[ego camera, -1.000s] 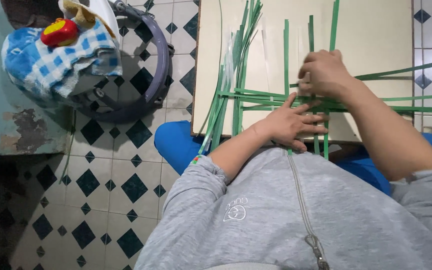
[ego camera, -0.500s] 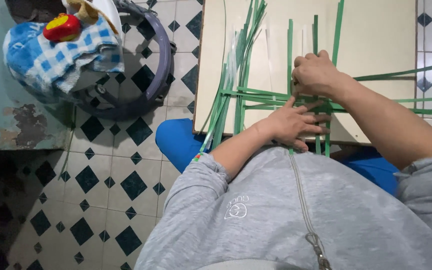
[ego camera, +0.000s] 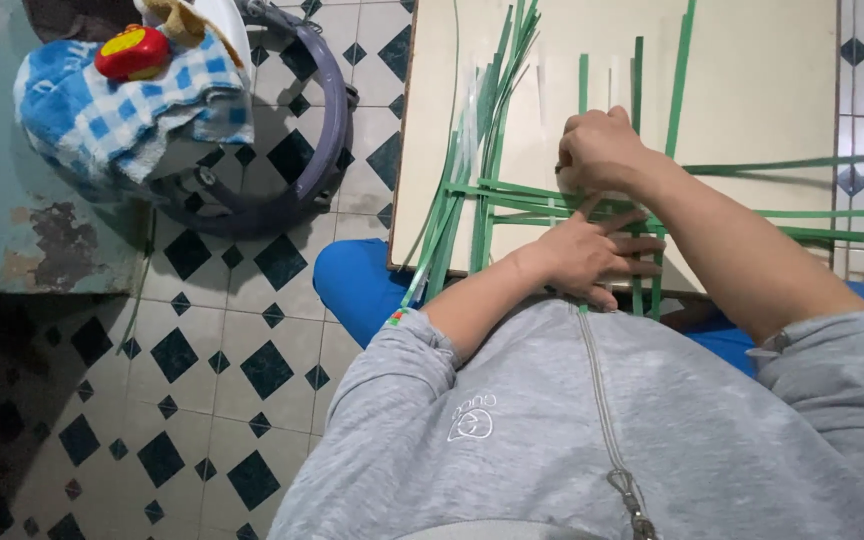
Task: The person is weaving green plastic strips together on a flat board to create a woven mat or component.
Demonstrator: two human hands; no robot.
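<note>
Your right hand point(ego camera: 602, 150) has slid up toward 12 o'clock since a second ago and is closed on the crossing green strips point(ego camera: 552, 200); your left hand point(ego camera: 597, 255) lies flat, fingers spread, pinning them on the surface point(ego camera: 752, 80). Only a few strips look interlaced; the loose bundle point(ego camera: 472, 180) at 9 o'clock appears unwoven.

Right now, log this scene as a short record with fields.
Surface: cream board over the lap
Material: green strips, laid crosswise, loose bundle at the board's left
Left hand: flat, fingers spread, pressing the strips
Right hand: closed over the crossing strips
Floor side: blue checked cloth with a red toy on top
</note>
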